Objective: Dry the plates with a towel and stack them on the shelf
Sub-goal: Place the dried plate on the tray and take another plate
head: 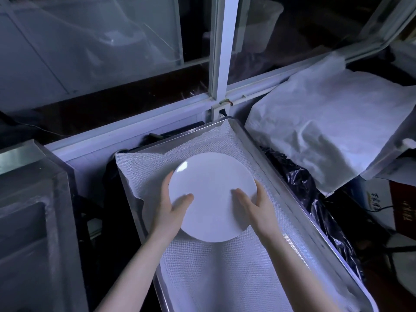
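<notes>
A round white plate [211,194] sits over a metal tray [290,199] lined with a white mesh cloth [202,266]. My left hand [171,210] grips the plate's left rim, thumb on top and fingers underneath. On the right rim, my right hand [258,206] holds it the same way, thumb lying on the plate's face. Whether the plate rests on the cloth or is held just above it I cannot tell.
A steel sink [29,221] lies to the left. White sheeting [326,127] covers something at the right, with black plastic [304,194] below it beside the tray. A window frame [222,52] stands behind the tray.
</notes>
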